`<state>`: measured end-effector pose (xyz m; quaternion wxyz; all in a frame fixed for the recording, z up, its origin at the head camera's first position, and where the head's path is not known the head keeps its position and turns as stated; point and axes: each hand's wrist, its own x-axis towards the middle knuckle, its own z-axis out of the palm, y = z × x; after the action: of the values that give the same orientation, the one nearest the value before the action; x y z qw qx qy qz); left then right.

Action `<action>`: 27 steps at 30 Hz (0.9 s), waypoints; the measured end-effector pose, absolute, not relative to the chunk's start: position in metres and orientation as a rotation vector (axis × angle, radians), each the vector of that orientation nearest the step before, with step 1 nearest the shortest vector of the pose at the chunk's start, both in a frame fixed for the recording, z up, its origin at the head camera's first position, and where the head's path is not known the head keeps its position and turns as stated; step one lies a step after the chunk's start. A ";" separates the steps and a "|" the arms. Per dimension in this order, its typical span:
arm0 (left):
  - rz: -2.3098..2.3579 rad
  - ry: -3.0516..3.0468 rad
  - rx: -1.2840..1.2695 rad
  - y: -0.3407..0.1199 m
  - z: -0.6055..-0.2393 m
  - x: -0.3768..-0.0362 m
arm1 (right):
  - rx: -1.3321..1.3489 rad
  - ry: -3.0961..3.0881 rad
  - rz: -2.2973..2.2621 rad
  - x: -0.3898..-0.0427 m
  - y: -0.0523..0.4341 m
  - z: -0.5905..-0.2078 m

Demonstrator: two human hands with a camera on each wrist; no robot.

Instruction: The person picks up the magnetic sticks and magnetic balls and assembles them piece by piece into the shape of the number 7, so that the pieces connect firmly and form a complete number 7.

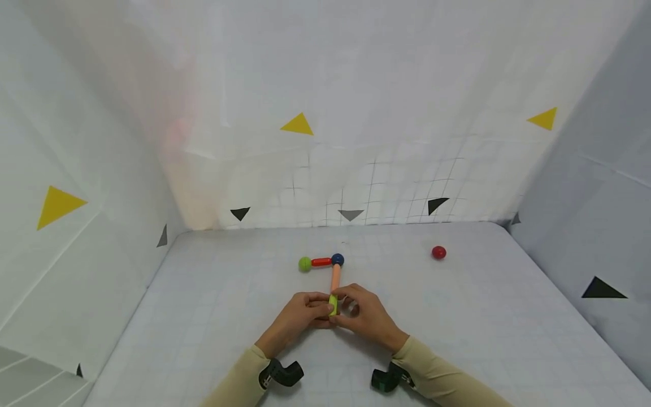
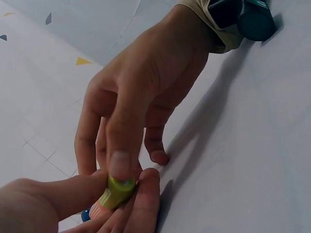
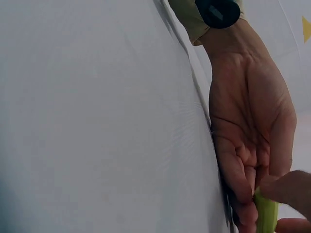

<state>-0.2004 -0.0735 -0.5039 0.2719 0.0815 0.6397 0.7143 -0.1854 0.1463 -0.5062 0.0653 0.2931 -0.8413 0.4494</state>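
now | left hand (image 1: 300,314) and right hand (image 1: 367,314) both pinch yellow-green piece (image 1: 333,304) at near end of orange rod (image 1: 335,277) | risk: a sideways push could pull rod off blue ball (image 1: 338,259)

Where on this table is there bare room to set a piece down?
Bare table lies left of the hands, and right between the right hand and the red ball. Crowded at centre: both hands pinch the yellow-green piece on the orange rod.

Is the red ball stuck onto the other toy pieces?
No, the red ball lies by itself on the table, far off to the right of the joined sticks and balls near the hands.
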 end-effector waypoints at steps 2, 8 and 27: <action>1.929 1.720 0.223 -0.074 -0.503 -0.200 | 0.876 -2.538 1.355 -0.186 0.147 -0.504; 1.958 1.653 0.205 -0.075 -0.503 -0.200 | 0.734 -2.553 1.334 -0.195 0.161 -0.490; 1.955 1.648 0.173 -0.076 -0.504 -0.202 | 0.290 -2.537 1.062 -0.258 0.280 -0.468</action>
<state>-0.2019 -0.0757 -0.5040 0.2852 0.0645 0.6164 0.7311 -0.2579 0.2804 -0.4679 0.1867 0.1031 -0.9012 0.3773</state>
